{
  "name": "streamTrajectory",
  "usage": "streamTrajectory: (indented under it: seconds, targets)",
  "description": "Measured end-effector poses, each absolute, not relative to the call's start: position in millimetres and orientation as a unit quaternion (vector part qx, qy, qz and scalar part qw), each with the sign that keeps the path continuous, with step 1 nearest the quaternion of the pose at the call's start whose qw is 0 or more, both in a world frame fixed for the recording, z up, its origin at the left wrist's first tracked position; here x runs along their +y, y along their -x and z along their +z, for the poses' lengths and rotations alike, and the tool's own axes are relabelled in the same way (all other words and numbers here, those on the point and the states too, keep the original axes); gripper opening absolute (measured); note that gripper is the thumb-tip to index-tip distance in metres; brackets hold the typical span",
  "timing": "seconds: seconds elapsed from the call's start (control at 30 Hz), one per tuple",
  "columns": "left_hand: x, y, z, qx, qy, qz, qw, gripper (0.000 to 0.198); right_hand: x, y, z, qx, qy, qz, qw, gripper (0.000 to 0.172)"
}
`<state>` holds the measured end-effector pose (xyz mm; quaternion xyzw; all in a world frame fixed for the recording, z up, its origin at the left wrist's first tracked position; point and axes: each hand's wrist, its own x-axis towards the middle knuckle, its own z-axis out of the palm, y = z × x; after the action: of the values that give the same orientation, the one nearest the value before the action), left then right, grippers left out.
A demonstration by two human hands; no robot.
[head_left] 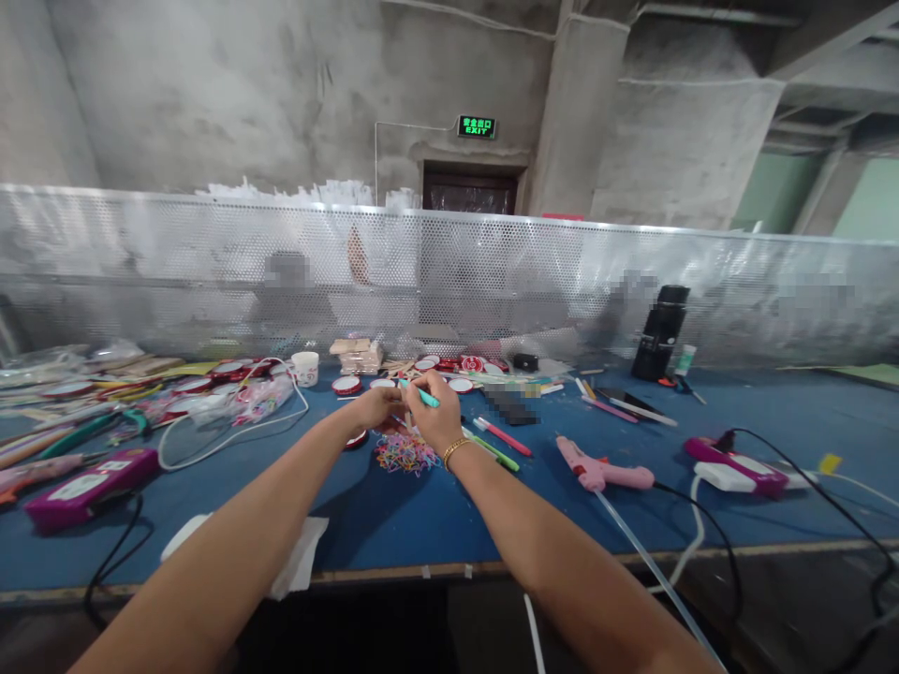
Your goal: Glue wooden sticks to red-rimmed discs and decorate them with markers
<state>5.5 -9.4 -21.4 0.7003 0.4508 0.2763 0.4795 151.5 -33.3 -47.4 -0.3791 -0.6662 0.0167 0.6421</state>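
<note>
My right hand (436, 412) is closed around a teal marker pen (420, 393), which slants up to the left. Close beside it, my left hand (383, 410) has its fingers curled together. Whatever sits between those fingers is too small and too hidden to make out. Just below both hands lies a heap of thin multicoloured loops, like small rubber bands (407, 454). A red-rimmed round disc (357, 439) is partly covered by my left hand. To the right of my hands rest a pink pen (504, 437) and a green pen (497, 454).
A pink glue gun (596, 471) with its cord lies to the right, near a purple-and-white power strip (737, 468). A black bottle (660, 332) stands at the back right. Another purple box (93, 489), a paper cup (304, 369) and wooden blocks (357, 357) are on the left.
</note>
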Motion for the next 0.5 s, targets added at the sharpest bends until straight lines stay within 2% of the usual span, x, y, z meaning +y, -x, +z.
streamTrajectory:
  seconds: [0.17,0.5]
  targets:
    - [-13.6,-7.2,-17.1,0.464,-0.689,0.284,0.478,0.051,-34.3,-153.4,-46.4,-0.659,0.391,0.022,0.642,0.012]
    - [-12.4,-6.8,-19.5,0.460,-0.693,0.284,0.477,0.044,-34.0,-151.8,-47.4,-0.670,0.378,0.026,0.639,0.014]
